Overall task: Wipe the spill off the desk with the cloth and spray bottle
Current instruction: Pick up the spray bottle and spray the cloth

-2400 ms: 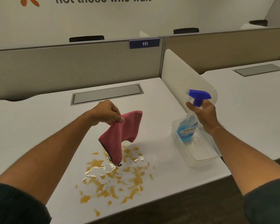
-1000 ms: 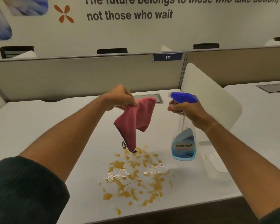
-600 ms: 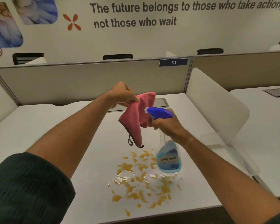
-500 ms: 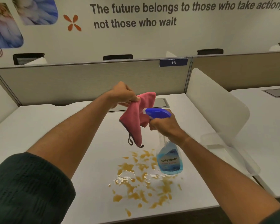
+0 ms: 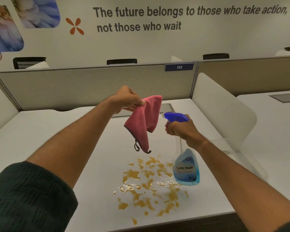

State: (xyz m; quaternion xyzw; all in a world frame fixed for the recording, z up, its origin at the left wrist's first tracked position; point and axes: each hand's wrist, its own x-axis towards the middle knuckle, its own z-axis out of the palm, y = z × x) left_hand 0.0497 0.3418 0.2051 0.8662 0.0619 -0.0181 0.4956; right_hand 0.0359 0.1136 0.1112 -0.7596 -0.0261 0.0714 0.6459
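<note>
Left hand [image 5: 126,101], centre frame, pinched tight on one corner of the pink cloth [image 5: 145,119], which hangs free above the white desk [image 5: 40,131]. Right hand [image 5: 181,129], just right of the cloth, wrapped around the neck of the spray bottle [image 5: 186,166], blue nozzle aimed at the cloth. Amber spill [image 5: 149,186] scattered on desk, lower centre, beneath both.

A pale wall [image 5: 208,41] carries dark lettering [image 5: 187,11] and an orange flower mark [image 5: 74,26]. Beige partitions [image 5: 94,86] topped by a blue "111" plate [image 5: 179,67] back the white worktop [image 5: 40,131]; black chair backs [image 5: 121,61] rise behind.
</note>
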